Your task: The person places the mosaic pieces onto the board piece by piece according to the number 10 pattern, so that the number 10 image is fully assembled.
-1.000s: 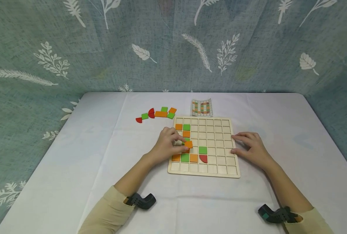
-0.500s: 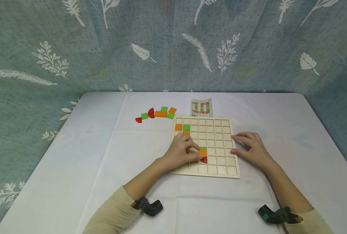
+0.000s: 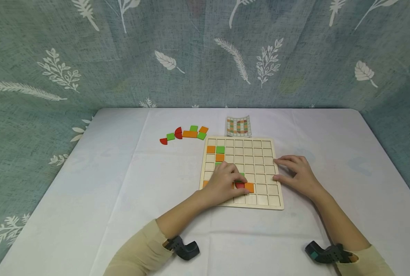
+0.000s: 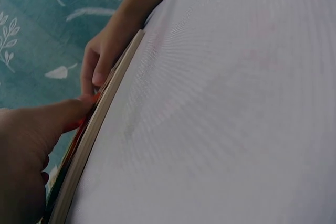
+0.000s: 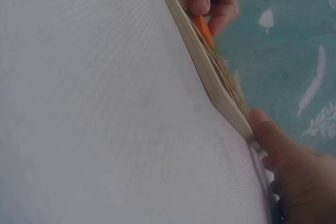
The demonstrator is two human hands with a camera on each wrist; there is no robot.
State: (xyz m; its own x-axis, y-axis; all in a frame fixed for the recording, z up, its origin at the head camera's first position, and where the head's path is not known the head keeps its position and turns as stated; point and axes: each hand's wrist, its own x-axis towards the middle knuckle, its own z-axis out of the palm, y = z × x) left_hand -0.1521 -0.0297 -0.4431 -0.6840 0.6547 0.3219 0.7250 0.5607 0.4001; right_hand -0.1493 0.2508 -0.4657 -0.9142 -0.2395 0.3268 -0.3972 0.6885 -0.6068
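The wooden grid board [image 3: 260, 201] lies flat on the table, with coloured tiles in some cells. Over its lower middle, my left hand [image 3: 220, 184] pinches an orange square tile [image 3: 249, 187] between thumb and finger. This tile is just right of a red quarter-round tile [image 3: 239, 185] and looks tilted in the right wrist view. A green tile [image 3: 241, 174] shows behind the fingers. My right hand [image 3: 299, 176] touches the board's right edge with thumb and fingertips, its fingers loosely extended. Several placed tiles are hidden under my left hand.
Loose red, green and orange pieces, among them a long orange rectangle [image 3: 190, 134], lie beyond the board's far left corner. A printed pattern card [image 3: 238, 126] sits behind the board. The white-covered table [image 3: 87, 199] meets a leaf-patterned curtain [image 3: 191, 57] at the back.
My left hand has carried the orange tile rightward and nearer, from the board's left columns to beside the red quarter-round tile. The right hand has stayed at the board's edge.
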